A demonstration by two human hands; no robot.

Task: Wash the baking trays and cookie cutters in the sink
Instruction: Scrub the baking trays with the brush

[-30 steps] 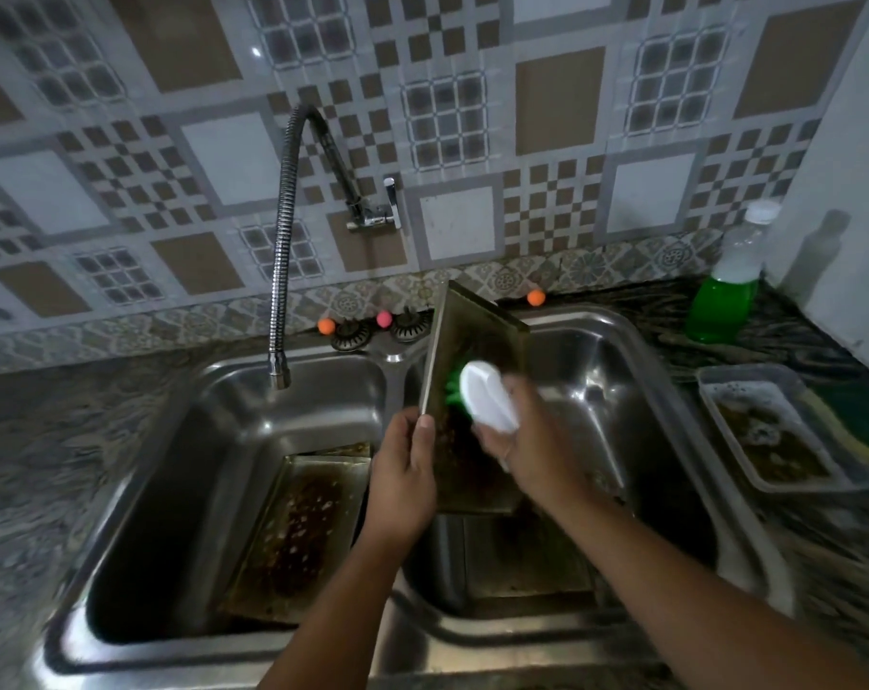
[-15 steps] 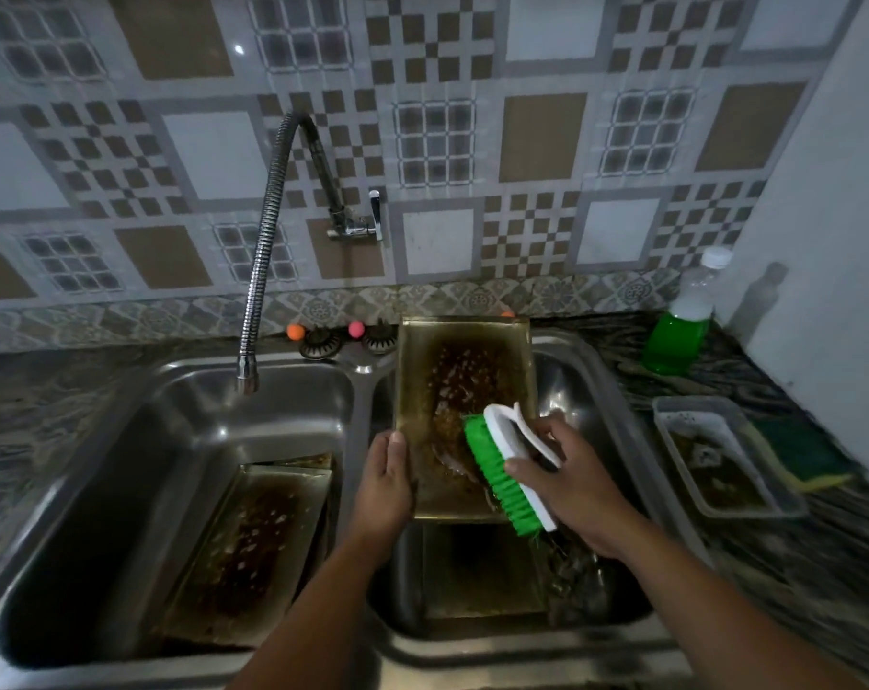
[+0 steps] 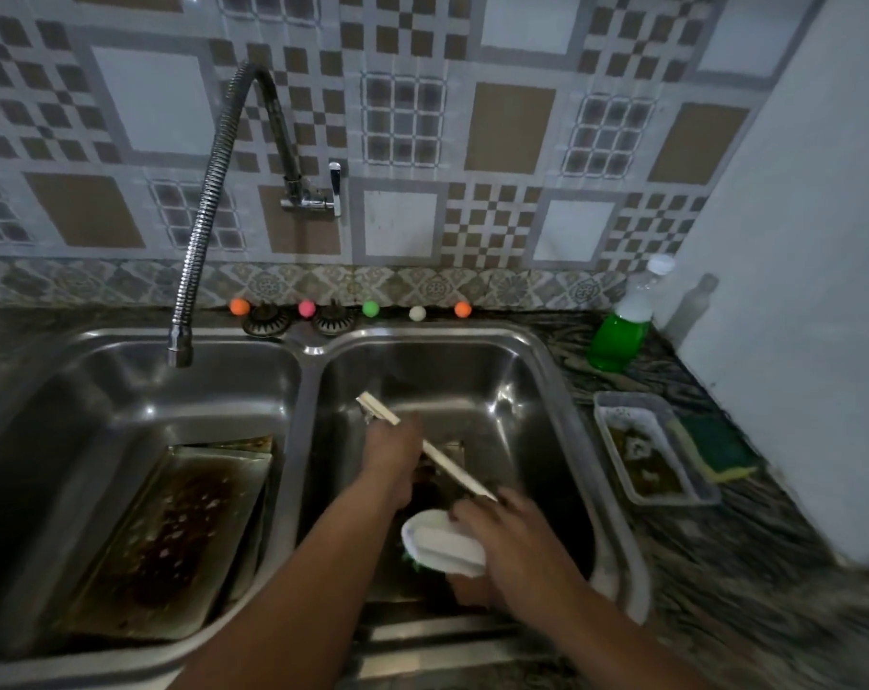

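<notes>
Over the right sink basin point(image 3: 512, 381), the left hand point(image 3: 391, 453) grips a baking tray point(image 3: 452, 465) edge-on, tilted, while the right hand point(image 3: 512, 532) just below clutches a white scrub brush point(image 3: 440, 540). Left basin point(image 3: 124, 385) holds another grimy tray point(image 3: 173, 535); a plastic container point(image 3: 616, 405) of murky liquid sits on the counter.

Both bare forearms are extended forward and downward from the near edge of the view, converging slightly. The left hand point(image 3: 391, 453) is held farther forward than the right, its back turned up, its fingers closed over a thin edge; the fingertips are hidden. The right hand point(image 3: 509, 532) is held nearer and lower, knuckles up, its fingers curled round a white handle at its left side. The two hands are kept near each other, not touching.
</notes>
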